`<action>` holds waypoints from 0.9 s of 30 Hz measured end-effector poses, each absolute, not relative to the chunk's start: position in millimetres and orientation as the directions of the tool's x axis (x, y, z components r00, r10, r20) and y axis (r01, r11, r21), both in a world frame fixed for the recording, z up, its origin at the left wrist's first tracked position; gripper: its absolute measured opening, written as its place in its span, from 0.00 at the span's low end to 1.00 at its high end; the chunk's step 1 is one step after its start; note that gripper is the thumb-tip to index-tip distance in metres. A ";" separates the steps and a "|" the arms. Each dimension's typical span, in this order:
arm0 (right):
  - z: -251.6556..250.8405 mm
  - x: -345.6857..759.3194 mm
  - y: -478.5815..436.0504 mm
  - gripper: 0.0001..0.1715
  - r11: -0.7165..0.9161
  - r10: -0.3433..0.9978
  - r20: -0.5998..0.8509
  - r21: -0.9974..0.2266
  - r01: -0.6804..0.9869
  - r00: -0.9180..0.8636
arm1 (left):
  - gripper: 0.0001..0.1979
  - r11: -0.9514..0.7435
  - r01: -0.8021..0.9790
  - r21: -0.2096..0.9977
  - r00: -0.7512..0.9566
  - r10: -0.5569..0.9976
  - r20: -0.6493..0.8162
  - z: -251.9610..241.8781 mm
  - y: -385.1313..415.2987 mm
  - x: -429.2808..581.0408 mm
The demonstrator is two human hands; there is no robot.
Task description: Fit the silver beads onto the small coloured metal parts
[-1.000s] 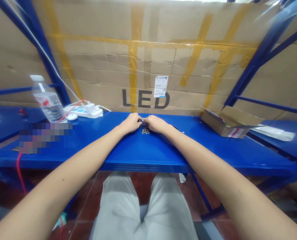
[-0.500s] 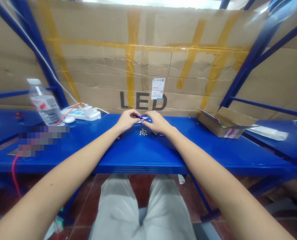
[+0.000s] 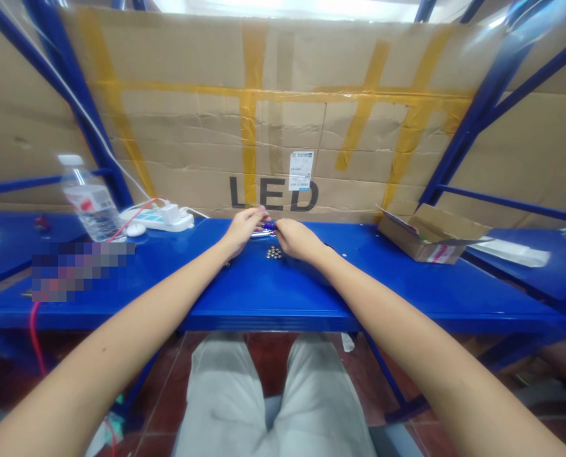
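Note:
Near the back of the blue table (image 3: 264, 285), my left hand (image 3: 243, 230) and my right hand (image 3: 296, 237) meet over a small purple-blue, pen-like piece (image 3: 269, 226). Fingers of both hands are closed on it, one hand at each end. Just below, a silvery slim piece (image 3: 260, 234) lies on the tabletop. Several small round metal parts (image 3: 273, 252) sit in a cluster in front of my hands. A few dark bits beside my left wrist are mostly hidden by it.
At the left stand a water bottle (image 3: 90, 203) and a white power strip (image 3: 162, 219) with cables. An open cardboard box (image 3: 430, 235) is at the right, beside a white packet (image 3: 516, 251). A large cardboard sheet (image 3: 192, 139) rises behind the table.
My right hand has turned, its fingers now curled round the purple-blue piece. The fingers of my left hand have lifted slightly. My right hand and wrist now cover the dark parts beside the metal cluster.

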State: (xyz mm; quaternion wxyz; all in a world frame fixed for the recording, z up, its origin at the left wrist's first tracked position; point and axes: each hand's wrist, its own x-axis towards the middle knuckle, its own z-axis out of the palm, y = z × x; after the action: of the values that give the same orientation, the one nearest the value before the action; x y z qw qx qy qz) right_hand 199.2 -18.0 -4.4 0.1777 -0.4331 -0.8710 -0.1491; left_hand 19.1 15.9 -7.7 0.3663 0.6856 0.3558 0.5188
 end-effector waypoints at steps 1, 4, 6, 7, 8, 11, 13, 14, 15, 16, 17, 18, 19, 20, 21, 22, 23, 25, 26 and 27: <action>-5.1 199.9 -17.7 0.16 0.593 0.691 0.447 0.099 0.799 -0.569 | 0.29 -0.440 0.084 0.894 0.211 0.885 0.416 -6.2 15.1 19.1; -7.7 201.2 -16.4 0.15 0.638 0.656 0.464 0.080 0.766 -0.595 | 0.33 -0.335 0.018 0.942 0.291 0.903 0.316 -2.4 13.6 16.1; -9.1 200.5 -16.2 0.15 0.665 0.638 0.473 0.061 0.745 -0.608 | 0.36 -0.253 -0.089 0.963 0.327 0.906 0.268 -1.8 14.3 12.7; -9.6 199.7 -16.6 0.14 0.671 0.633 0.476 0.055 0.740 -0.610 | 0.37 -0.205 -0.156 0.966 0.336 0.909 0.247 -2.3 15.1 11.3; -9.7 198.7 -17.3 0.14 0.672 0.632 0.478 0.053 0.739 -0.609 | 0.38 -0.159 -0.219 0.963 0.339 0.913 0.228 -3.2 16.2 10.1; -8.7 195.1 -21.9 0.14 0.663 0.640 0.470 0.061 0.746 -0.607 | 0.40 -0.068 -0.339 0.938 0.329 0.926 0.186 -6.9 19.6 8.6; -7.3 193.0 -25.9 0.14 0.663 0.645 0.454 0.068 0.746 -0.615 | 0.39 -0.039 -0.368 0.929 0.322 0.932 0.167 -8.9 20.9 8.9; -6.6 192.1 -27.8 0.15 0.664 0.647 0.447 0.068 0.745 -0.617 | 0.38 -0.029 -0.375 0.927 0.323 0.933 0.160 -9.5 21.1 9.2; -6.0 191.3 -29.5 0.15 0.659 0.655 0.442 0.065 0.750 -0.613 | 0.37 -0.022 -0.378 0.925 0.324 0.933 0.154 -9.8 21.0 9.7; -5.5 190.5 -30.9 0.15 0.647 0.668 0.437 0.059 0.760 -0.602 | 0.36 -0.017 -0.379 0.925 0.323 0.934 0.150 -9.8 20.5 10.3; -5.3 189.8 -32.1 0.15 0.632 0.682 0.434 0.054 0.773 -0.588 | 0.34 -0.015 -0.378 0.926 0.322 0.935 0.147 -9.5 19.7 11.0; -5.2 189.2 -33.1 0.15 0.620 0.693 0.431 0.051 0.783 -0.577 | 0.33 -0.015 -0.377 0.926 0.319 0.936 0.145 -9.0 18.6 11.8; -5.3 188.5 -33.9 0.15 0.615 0.698 0.429 0.051 0.787 -0.574 | 0.32 -0.017 -0.378 0.926 0.316 0.937 0.147 -8.2 17.2 12.7; -5.7 188.0 -34.5 0.16 0.620 0.694 0.428 0.053 0.783 -0.578 | 0.31 -0.022 -0.380 0.925 0.310 0.939 0.150 -7.5 15.7 13.6; -6.3 187.5 -35.0 0.16 0.631 0.686 0.428 0.055 0.774 -0.589 | 0.29 -0.027 -0.383 0.923 0.301 0.941 0.153 -6.7 14.1 14.5; -7.1 187.1 -35.5 0.16 0.642 0.676 0.428 0.057 0.765 -0.600 | 0.28 -0.032 -0.385 0.922 0.288 0.945 0.153 -5.9 12.4 15.3; -8.0 186.6 -35.9 0.16 0.645 0.674 0.429 0.058 0.762 -0.602 | 0.26 -0.033 -0.384 0.923 0.277 0.949 0.149 -5.3 10.8 16.0; -10.0 185.7 -36.4 0.15 0.629 0.685 0.429 0.060 0.775 -0.589 | 0.25 -0.020 -0.376 0.927 0.269 0.954 0.130 -4.5 8.3 16.9; -10.9 185.2 -36.6 0.15 0.620 0.691 0.430 0.063 0.782 -0.582 | 0.24 -0.009 -0.369 0.929 0.273 0.955 0.118 -4.3 7.5 17.1; -11.7 184.7 -36.6 0.15 0.613 0.694 0.430 0.067 0.787 -0.577 | 0.24 0.003 -0.362 0.932 0.283 0.953 0.107 -4.3 6.9 17.1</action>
State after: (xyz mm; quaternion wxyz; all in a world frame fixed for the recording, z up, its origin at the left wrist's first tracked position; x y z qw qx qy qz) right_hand 184.7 -36.6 -11.7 0.1841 -0.4215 -0.8789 -0.1265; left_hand 17.1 6.9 -4.3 0.6385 0.4833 0.3060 0.5149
